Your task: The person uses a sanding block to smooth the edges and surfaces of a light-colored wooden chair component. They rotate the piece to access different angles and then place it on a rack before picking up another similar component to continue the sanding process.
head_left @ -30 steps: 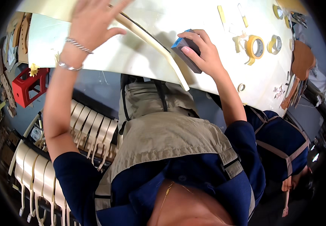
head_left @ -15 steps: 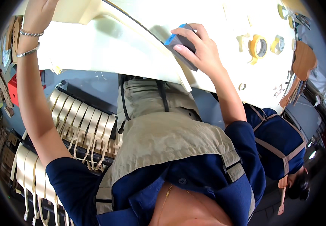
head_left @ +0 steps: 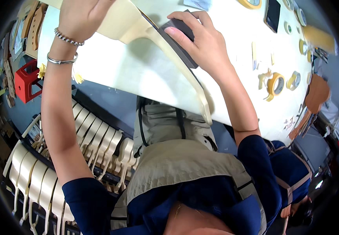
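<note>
A cream, unpainted guitar-like piece lies across the white table, its broad body [head_left: 116,23] at the upper left. Its long neck [head_left: 184,70] curves down toward me, with a dark strip along its right edge. My right hand [head_left: 208,45] grips a dark grey sanding block [head_left: 183,27], thumb on the near side and fingers over the far side. The block lies against the neck's dark edge. At the top left, my left hand [head_left: 84,17] is over the body, its fingers cut off by the picture's edge, so their closure does not show.
On the white table [head_left: 232,98], tape rolls [head_left: 275,84], a phone [head_left: 272,15] and scraps lie to the right. A red stool [head_left: 27,81] stands at left. Several cream necked pieces [head_left: 89,129] hang on racks below left. Another person in a blue top [head_left: 294,172] is at lower right.
My right hand and the block have moved along the neck, away from its near end and toward the body. The block's blue side no longer shows. The whole view has shifted.
</note>
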The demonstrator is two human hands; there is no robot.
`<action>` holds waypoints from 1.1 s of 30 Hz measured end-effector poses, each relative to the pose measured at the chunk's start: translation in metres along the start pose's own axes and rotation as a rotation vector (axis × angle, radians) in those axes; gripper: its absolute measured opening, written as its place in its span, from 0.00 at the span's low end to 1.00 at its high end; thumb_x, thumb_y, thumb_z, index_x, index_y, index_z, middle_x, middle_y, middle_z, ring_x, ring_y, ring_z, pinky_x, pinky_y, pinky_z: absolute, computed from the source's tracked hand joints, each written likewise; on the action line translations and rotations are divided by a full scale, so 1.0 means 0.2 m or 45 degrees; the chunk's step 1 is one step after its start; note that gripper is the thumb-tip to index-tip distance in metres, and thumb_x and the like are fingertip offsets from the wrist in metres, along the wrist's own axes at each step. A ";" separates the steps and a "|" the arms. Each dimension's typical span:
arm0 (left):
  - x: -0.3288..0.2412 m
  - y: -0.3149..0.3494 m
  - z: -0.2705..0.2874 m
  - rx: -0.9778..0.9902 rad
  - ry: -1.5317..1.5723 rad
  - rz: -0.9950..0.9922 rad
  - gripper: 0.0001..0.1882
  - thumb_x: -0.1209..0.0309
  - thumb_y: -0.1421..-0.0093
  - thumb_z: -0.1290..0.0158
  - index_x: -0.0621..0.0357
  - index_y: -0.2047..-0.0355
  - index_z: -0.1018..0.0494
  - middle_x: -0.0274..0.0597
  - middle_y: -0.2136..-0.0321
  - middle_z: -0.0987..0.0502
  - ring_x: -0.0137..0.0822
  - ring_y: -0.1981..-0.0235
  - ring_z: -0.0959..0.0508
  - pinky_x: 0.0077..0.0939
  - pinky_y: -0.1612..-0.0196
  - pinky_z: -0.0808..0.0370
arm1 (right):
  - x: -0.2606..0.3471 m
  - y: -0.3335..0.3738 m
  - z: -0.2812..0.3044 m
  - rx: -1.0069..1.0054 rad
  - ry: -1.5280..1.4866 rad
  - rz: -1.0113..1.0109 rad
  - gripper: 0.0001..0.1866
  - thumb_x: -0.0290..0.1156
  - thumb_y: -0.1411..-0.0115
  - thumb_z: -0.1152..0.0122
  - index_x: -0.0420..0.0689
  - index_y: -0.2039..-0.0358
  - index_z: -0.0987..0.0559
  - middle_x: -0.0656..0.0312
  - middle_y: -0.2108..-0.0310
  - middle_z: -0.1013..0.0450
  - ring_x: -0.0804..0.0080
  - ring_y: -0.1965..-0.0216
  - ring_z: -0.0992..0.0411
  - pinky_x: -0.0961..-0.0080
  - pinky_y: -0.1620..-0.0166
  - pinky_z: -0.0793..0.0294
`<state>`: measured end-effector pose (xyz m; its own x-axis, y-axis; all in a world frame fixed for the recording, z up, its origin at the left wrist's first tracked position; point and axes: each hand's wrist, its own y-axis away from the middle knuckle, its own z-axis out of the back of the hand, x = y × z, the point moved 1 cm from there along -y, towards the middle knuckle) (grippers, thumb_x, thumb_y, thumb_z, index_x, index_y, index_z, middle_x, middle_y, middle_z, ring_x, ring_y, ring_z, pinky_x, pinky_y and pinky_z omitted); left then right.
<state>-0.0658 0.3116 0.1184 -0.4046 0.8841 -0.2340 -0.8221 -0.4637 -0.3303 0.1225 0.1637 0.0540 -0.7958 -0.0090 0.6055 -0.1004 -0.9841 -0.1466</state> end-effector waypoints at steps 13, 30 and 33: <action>-0.04 -0.02 0.00 -0.018 0.048 0.073 0.19 0.60 0.36 0.63 0.59 0.62 0.26 0.41 0.69 0.24 0.44 0.60 0.27 0.41 0.45 0.42 | 0.04 -0.09 0.00 0.066 -0.016 -0.053 0.22 0.57 0.46 0.47 0.57 0.59 0.23 0.52 0.63 0.31 0.59 0.68 0.26 0.69 0.65 0.25; 0.09 0.00 -0.03 0.109 0.031 -0.101 0.22 0.62 0.36 0.73 0.61 0.63 0.30 0.42 0.62 0.26 0.41 0.60 0.27 0.40 0.40 0.45 | -0.92 0.39 0.54 0.282 0.522 -1.012 0.17 0.46 0.49 0.38 0.44 0.71 0.23 0.58 0.75 0.25 0.64 0.72 0.26 0.67 0.69 0.29; 0.09 0.00 -0.01 0.163 0.065 -0.018 0.25 0.63 0.37 0.74 0.60 0.53 0.29 0.41 0.70 0.27 0.44 0.62 0.28 0.39 0.39 0.49 | -0.73 0.25 0.52 -0.041 -0.064 -0.873 0.11 0.35 0.41 0.44 0.39 0.69 0.28 0.59 0.76 0.26 0.76 0.77 0.26 0.81 0.78 0.31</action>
<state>-0.0727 0.3274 0.1123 -0.3746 0.8848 -0.2772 -0.8733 -0.4371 -0.2151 0.2956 0.0968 0.0393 -0.5172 0.6051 0.6053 -0.5897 -0.7645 0.2604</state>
